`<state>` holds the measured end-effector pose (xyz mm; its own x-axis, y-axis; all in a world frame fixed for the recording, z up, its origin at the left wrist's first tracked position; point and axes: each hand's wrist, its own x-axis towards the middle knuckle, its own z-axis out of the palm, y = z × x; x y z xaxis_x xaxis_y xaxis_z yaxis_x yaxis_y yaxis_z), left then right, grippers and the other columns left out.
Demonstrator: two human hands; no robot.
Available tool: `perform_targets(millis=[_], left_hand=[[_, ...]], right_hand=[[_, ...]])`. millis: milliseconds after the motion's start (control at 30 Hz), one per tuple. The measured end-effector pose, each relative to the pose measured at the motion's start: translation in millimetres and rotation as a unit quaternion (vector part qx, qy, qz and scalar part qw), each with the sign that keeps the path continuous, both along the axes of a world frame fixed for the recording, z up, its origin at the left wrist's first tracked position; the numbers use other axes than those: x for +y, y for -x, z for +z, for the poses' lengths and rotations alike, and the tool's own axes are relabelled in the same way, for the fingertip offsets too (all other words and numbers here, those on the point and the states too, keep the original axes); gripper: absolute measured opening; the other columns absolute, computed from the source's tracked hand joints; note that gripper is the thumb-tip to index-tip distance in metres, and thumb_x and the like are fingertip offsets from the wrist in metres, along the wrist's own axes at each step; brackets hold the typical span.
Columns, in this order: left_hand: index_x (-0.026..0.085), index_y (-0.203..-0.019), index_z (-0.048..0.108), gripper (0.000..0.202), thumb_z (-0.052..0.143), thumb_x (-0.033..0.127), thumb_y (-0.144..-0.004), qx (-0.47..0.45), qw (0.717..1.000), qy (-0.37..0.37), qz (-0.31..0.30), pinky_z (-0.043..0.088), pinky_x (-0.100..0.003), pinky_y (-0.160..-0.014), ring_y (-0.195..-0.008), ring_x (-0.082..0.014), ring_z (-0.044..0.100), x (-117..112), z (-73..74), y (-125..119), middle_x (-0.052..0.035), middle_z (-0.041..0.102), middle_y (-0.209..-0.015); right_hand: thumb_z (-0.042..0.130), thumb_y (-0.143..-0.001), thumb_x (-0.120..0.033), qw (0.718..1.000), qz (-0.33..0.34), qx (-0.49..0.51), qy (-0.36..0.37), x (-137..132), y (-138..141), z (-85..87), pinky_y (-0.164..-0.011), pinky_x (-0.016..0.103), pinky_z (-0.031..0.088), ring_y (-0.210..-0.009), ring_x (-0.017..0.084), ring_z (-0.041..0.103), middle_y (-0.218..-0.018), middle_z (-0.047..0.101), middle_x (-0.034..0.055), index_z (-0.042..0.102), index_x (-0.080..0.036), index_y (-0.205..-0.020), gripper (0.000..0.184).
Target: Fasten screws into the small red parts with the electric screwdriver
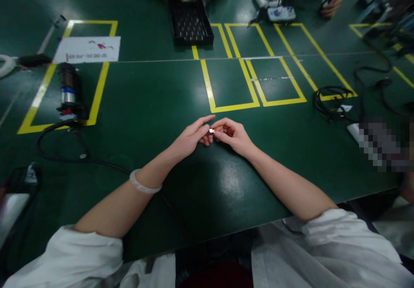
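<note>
A small part with a bright silver-white face and some red beside it (pixel 211 131) is held between my two hands, above the green table; it is too small to name. My left hand (pixel 192 138) has its thumb against the part's left side, and some of its fingertips curl below it. My index finger on that side stretches out over the part. From the right, my right hand (pixel 235 136) pinches the part between thumb and fingertips. The fingers partly hide it. A pale bangle (pixel 144 183) circles my left wrist.
A black tray (pixel 190 42) of small upright pieces stands at the far side, beside a co-worker's hands. Yellow tape frames (pixel 236 106) mark the green table (pixel 155 94). At left are a dark cylindrical device (pixel 68 83) and its cable; a coiled cable (pixel 330 100) lies right.
</note>
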<state>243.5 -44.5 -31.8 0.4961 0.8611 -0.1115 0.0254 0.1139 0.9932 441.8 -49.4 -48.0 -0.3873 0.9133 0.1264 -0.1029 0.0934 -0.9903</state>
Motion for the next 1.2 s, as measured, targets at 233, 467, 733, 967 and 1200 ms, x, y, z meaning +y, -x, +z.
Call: perform_targets(millis=[233, 467, 733, 967, 1200], left_hand=[[0.013, -0.107, 0.057, 0.032, 0.057, 0.043, -0.097, -0.029, 0.998, 0.038, 0.045, 0.052, -0.024, -0.065, -0.066, -0.0125, 0.063, 1.2, -4.2, -1.6, -0.0035, 0.064, -0.078], [0.013, -0.102, 0.059, 0.033, 0.071, 0.040, -0.088, -0.020, 0.999, -0.008, 0.035, 0.053, -0.024, -0.067, -0.070, -0.0120, 0.063, -0.7, -4.4, -2.1, -0.0035, 0.065, -0.082], [0.014, -0.103, 0.059, 0.028, 0.073, 0.031, -0.085, -0.020, 0.998, -0.041, 0.041, 0.055, -0.021, -0.066, -0.075, -0.0113, 0.062, -2.5, -3.9, -3.1, -0.0020, 0.062, -0.085], [0.014, -0.104, 0.061, 0.033, 0.075, 0.035, -0.084, -0.016, 0.998, -0.027, 0.060, 0.056, -0.023, -0.068, -0.079, -0.0130, 0.063, -3.6, -2.8, -3.9, -0.0041, 0.064, -0.090], [0.014, -0.103, 0.061, 0.030, 0.075, 0.032, -0.084, -0.019, 0.997, -0.040, 0.068, 0.057, -0.024, -0.072, -0.084, -0.0135, 0.064, -3.5, -3.3, -3.4, -0.0058, 0.064, -0.099]], right_hand=[[0.078, -0.083, -0.046, 0.999, -0.040, 0.001, -0.002, -0.7, -1.6, -3.3, -0.067, 0.025, 0.051, -0.071, 0.011, 0.059, -0.086, 0.068, 0.0011, 0.067, -0.020, -0.104, 0.036], [0.077, -0.085, -0.043, 0.999, -0.033, 0.004, -0.029, -1.0, -0.1, -6.1, -0.066, 0.023, 0.050, -0.073, 0.010, 0.060, -0.085, 0.067, 0.0003, 0.067, -0.020, -0.106, 0.032], [0.074, -0.085, -0.053, 0.998, -0.061, 0.000, 0.008, -1.9, 2.1, -2.5, -0.063, 0.023, 0.051, -0.067, 0.010, 0.060, -0.079, 0.065, -0.0015, 0.063, -0.020, -0.095, 0.037], [0.076, -0.083, -0.055, 0.997, -0.069, -0.028, -0.023, -2.2, 1.6, -0.9, -0.061, 0.024, 0.047, -0.065, 0.010, 0.057, -0.077, 0.063, -0.0019, 0.064, -0.020, -0.093, 0.038], [0.077, -0.081, -0.056, 0.995, -0.086, -0.040, -0.039, -2.2, 3.2, -3.0, -0.062, 0.025, 0.047, -0.070, 0.011, 0.058, -0.088, 0.066, 0.0002, 0.062, -0.022, -0.101, 0.043]])
